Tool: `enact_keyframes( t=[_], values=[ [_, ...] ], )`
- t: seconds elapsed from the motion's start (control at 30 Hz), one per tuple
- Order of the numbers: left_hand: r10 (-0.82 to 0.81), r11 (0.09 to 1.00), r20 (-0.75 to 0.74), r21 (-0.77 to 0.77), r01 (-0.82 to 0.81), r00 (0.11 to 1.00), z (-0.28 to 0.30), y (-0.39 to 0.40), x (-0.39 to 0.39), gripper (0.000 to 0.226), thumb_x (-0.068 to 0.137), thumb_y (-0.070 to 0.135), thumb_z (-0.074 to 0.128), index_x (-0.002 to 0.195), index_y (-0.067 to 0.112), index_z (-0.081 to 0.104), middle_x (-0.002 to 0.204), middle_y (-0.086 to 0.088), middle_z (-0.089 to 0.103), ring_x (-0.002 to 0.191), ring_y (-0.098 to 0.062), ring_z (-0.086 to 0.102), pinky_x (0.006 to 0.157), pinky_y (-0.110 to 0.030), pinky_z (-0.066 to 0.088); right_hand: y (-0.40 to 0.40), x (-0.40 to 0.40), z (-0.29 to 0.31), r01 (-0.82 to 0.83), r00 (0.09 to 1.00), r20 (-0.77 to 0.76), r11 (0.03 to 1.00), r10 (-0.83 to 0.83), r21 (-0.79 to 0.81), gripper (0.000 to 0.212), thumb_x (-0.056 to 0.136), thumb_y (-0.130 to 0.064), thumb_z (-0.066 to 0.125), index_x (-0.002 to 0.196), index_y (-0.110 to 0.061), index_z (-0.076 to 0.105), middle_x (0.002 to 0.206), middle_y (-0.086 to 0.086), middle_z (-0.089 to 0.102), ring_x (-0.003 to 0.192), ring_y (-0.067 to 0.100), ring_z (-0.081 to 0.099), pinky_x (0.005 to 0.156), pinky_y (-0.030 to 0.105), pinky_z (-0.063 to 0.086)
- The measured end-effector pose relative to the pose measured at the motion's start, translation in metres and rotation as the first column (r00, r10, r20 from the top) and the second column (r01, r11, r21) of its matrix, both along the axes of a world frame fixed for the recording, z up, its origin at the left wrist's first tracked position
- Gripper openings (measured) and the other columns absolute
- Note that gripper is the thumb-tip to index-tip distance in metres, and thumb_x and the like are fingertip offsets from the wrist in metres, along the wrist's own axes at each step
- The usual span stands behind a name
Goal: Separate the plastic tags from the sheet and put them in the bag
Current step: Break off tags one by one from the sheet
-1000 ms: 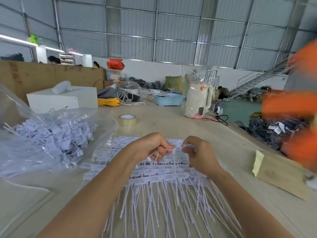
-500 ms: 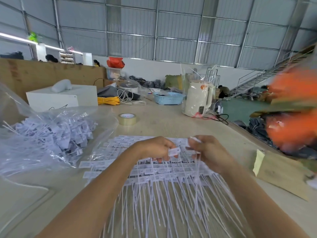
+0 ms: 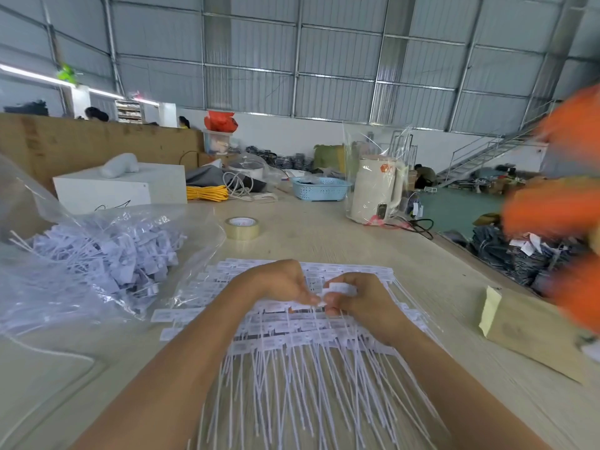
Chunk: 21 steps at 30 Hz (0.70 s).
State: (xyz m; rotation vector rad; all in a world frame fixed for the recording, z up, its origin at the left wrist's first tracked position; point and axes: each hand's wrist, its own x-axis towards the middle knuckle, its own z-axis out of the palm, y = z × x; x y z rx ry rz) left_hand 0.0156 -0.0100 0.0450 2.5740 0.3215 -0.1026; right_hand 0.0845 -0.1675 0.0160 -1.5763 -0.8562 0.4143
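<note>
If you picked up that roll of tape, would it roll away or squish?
The roll of tape lies flat on the table, so it probably stays put; on edge it could roll. It looks like a firm ring, likely light and not squishy.

You have two hands at work: left hand [image 3: 281, 282], right hand [image 3: 357, 297], one loose white tag [image 3: 337, 289] pinched between them. One stack of tag sheets [image 3: 311, 332] under them; the layers overlap, so neither sheets nor tags can be counted. One clear bag [image 3: 97, 254] to your left, its tags too many and tangled to count. On the table [image 3: 324, 235]: one tape roll [image 3: 242, 228], one cream kettle [image 3: 376, 193], one blue basket [image 3: 319, 189], one white box [image 3: 120, 186], one yellow cord coil [image 3: 207, 192], one brown envelope [image 3: 532, 332].
</note>
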Motion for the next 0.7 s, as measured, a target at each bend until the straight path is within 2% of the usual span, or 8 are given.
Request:
enact_keyframes(
  t=[0.2,0.3,0.37,0.43,0.53,0.57,0.63,0.7],
  values=[
    [-0.024,0.989,-0.038,-0.146,0.018,0.999,-0.004,0.005,-0.004,0.040,0.094,0.027,0.055,0.056,0.015,0.052,0.058,0.003,0.045,0.070,-0.016,0.037,0.073,-0.028,0.031,0.008,-0.002,-0.004,0.066,0.998,-0.010,0.997,-0.066,-0.026,0.014,0.081,0.015,0.061,0.094,0.009,0.058,0.087,0.023,0.059,0.065,0.027,0.060,0.059,0.029,0.058],
    [0.015,0.977,0.000,-0.213,-0.015,1.000,-0.008,0.003,0.000,0.044,0.093,0.017,0.056,0.052,0.014,0.041,0.052,0.001,0.035,0.059,-0.015,0.027,0.063,-0.029,0.024,0.010,-0.001,-0.007,0.127,0.990,0.071,0.991,-0.123,-0.049,0.008,0.082,0.011,0.062,0.087,0.005,0.059,0.082,0.021,0.063,0.060,0.020,0.066,0.055,0.025,0.057],
    [0.070,0.954,-0.004,-0.293,-0.068,0.998,-0.010,0.005,0.001,0.038,0.093,0.013,0.055,0.056,0.011,0.045,0.054,-0.003,0.039,0.058,-0.018,0.033,0.062,-0.029,0.029,0.012,-0.001,-0.008,0.170,0.976,0.147,0.985,-0.163,-0.039,0.010,0.081,0.010,0.063,0.080,0.001,0.059,0.077,0.017,0.062,0.053,0.009,0.065,0.050,0.018,0.054],
    [0.125,0.892,-0.074,-0.427,-0.145,0.989,-0.011,0.008,0.002,0.034,0.094,0.011,0.050,0.060,0.010,0.049,0.048,-0.001,0.043,0.050,-0.015,0.036,0.054,-0.024,0.031,0.012,-0.001,-0.008,0.210,0.951,0.238,0.977,-0.198,-0.026,0.013,0.081,0.008,0.064,0.077,-0.004,0.059,0.076,0.014,0.061,0.056,0.005,0.064,0.050,0.018,0.053],
    [0.122,0.709,-0.208,-0.666,-0.233,0.970,-0.006,0.008,0.002,0.035,0.093,0.009,0.038,0.059,0.010,0.044,0.040,0.003,0.031,0.035,-0.007,0.023,0.040,-0.017,0.021,0.012,-0.004,-0.005,0.250,0.896,0.383,0.968,-0.226,-0.014,0.017,0.082,0.005,0.064,0.074,-0.010,0.059,0.080,0.013,0.062,0.071,0.025,0.067,0.063,0.043,0.058],
    [0.110,0.688,-0.215,-0.688,-0.230,0.970,-0.004,0.009,0.002,0.036,0.092,0.009,0.037,0.057,0.011,0.043,0.039,0.004,0.029,0.033,-0.006,0.022,0.037,-0.016,0.019,0.012,-0.005,-0.002,0.253,0.886,0.403,0.968,-0.230,-0.003,0.019,0.082,0.005,0.064,0.073,-0.011,0.059,0.079,0.011,0.063,0.070,0.026,0.067,0.064,0.046,0.058],
    [0.062,0.736,-0.216,-0.650,-0.191,0.975,0.000,0.009,0.000,0.045,0.091,0.009,0.039,0.048,0.013,0.046,0.040,0.004,0.029,0.032,-0.007,0.023,0.038,-0.016,0.019,0.005,0.001,0.007,0.300,0.882,0.368,0.953,-0.294,0.045,0.024,0.081,0.007,0.064,0.070,-0.014,0.059,0.078,0.006,0.064,0.067,0.020,0.068,0.061,0.038,0.059],
    [0.029,0.834,-0.212,-0.534,-0.140,0.977,0.001,0.008,-0.004,0.055,0.091,0.010,0.043,0.037,0.018,0.049,0.042,0.002,0.034,0.036,-0.009,0.028,0.045,-0.020,0.023,-0.009,0.017,0.018,0.398,0.903,0.090,0.898,-0.419,0.185,0.017,0.080,0.008,0.065,0.077,-0.008,0.060,0.082,0.010,0.065,0.063,0.017,0.068,0.056,0.026,0.059]
  ],
)
